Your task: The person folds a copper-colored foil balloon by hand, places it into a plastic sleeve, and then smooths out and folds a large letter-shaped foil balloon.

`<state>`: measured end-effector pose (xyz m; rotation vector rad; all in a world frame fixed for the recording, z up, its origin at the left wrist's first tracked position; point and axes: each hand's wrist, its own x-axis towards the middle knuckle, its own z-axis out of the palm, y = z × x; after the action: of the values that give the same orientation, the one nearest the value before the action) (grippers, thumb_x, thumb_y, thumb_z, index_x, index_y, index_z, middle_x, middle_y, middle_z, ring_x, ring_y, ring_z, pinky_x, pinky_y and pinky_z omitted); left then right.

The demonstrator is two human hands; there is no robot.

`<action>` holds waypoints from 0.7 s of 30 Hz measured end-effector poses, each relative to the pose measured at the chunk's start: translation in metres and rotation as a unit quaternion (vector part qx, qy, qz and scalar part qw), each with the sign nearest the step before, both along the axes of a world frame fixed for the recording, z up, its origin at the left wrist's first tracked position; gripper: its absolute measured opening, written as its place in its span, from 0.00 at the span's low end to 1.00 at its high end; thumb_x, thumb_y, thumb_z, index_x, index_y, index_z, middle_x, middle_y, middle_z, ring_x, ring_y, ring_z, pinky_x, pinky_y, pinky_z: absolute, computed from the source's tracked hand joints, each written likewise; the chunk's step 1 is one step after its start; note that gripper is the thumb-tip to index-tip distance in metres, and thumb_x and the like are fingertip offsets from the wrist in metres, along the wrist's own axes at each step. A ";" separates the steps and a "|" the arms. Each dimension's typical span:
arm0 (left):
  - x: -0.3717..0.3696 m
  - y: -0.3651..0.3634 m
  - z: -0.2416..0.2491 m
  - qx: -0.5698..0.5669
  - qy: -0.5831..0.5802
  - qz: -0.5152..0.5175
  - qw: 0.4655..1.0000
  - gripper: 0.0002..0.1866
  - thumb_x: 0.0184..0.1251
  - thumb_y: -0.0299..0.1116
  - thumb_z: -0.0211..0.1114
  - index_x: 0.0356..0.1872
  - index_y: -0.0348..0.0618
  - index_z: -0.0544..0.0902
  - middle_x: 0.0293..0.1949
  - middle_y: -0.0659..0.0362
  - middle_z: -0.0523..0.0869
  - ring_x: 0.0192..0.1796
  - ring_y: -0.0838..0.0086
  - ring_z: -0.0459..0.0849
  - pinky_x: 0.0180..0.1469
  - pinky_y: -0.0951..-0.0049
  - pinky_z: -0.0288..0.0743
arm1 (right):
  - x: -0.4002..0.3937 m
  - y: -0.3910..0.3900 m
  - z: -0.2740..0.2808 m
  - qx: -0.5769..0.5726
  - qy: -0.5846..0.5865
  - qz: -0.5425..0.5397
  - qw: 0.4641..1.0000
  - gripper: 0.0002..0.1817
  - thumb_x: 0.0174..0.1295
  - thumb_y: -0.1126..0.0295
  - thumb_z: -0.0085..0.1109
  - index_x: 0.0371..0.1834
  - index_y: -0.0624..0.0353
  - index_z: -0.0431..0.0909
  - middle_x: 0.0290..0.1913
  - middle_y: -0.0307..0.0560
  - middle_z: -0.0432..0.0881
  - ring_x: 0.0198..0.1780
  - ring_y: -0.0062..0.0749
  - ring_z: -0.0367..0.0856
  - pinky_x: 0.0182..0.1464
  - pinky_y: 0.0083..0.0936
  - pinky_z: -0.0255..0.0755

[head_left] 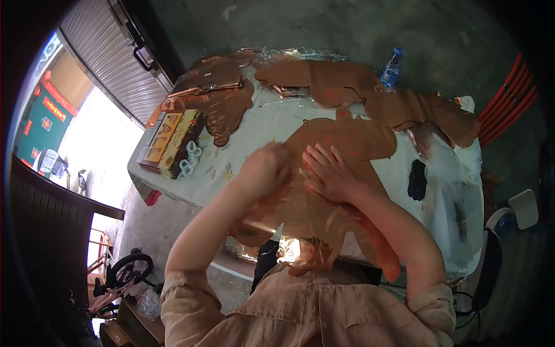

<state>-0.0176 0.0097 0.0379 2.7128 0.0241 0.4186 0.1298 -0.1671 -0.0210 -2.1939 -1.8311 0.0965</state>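
Observation:
A flat brown foil balloon (pixel 341 139), rounded in outline and uninflated, is spread on the table in front of me and hangs over the near edge toward my lap. My right hand (pixel 332 176) lies flat on it with the fingers stretched out. Left of that, my left hand (pixel 266 168) is curled closed at the balloon's left side, slightly blurred. Its fingertips are hidden, so what they hold cannot be made out. Shiny foil (pixel 289 250) creases and reflects light close to my shirt.
More flat brown foil balloons (pixel 324 81) lie along the far side of the white-covered table (pixel 260 121). At left are printed boxes (pixel 167 141) and white ribbon rolls (pixel 189 159). A blue bottle (pixel 392 69) stands at the back; a black object (pixel 417 180) lies at right.

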 end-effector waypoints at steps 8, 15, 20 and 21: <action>0.077 0.048 -0.043 0.051 -0.043 -0.040 0.997 0.14 0.54 0.28 0.62 0.44 0.42 0.82 0.44 0.54 0.82 0.49 0.57 0.78 0.54 0.63 0.74 | 0.000 0.003 0.002 0.002 -0.004 -0.001 1.000 0.39 0.65 0.46 0.47 0.73 0.59 0.54 0.75 0.53 0.52 0.77 0.45 0.45 0.75 0.48 0.35; 0.078 0.049 -0.039 0.078 -0.034 -0.068 0.994 0.15 0.54 0.28 0.61 0.45 0.44 0.83 0.45 0.55 0.81 0.50 0.59 0.78 0.55 0.63 0.74 | 0.000 0.002 0.004 -0.004 0.012 0.000 1.000 0.39 0.65 0.45 0.47 0.73 0.59 0.53 0.75 0.53 0.52 0.77 0.45 0.44 0.75 0.48 0.34; 0.081 0.048 -0.040 0.082 -0.032 -0.054 0.995 0.15 0.54 0.28 0.60 0.44 0.46 0.84 0.44 0.56 0.81 0.49 0.60 0.78 0.54 0.64 0.74 | 0.004 0.002 0.007 -0.009 0.025 0.008 1.000 0.40 0.64 0.46 0.49 0.73 0.59 0.54 0.75 0.54 0.51 0.77 0.44 0.44 0.76 0.47 0.34; 0.081 0.048 -0.041 0.081 -0.032 -0.054 0.995 0.15 0.54 0.28 0.60 0.44 0.46 0.84 0.44 0.56 0.81 0.49 0.60 0.78 0.54 0.64 0.74 | 0.004 0.002 0.007 -0.009 0.026 0.008 1.000 0.40 0.64 0.46 0.49 0.73 0.59 0.54 0.75 0.54 0.51 0.77 0.44 0.44 0.76 0.47 0.34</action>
<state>0.0632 0.0581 -0.0028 2.8413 -0.1797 0.4934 0.1337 -0.1647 -0.0138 -2.1682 -1.8271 0.1735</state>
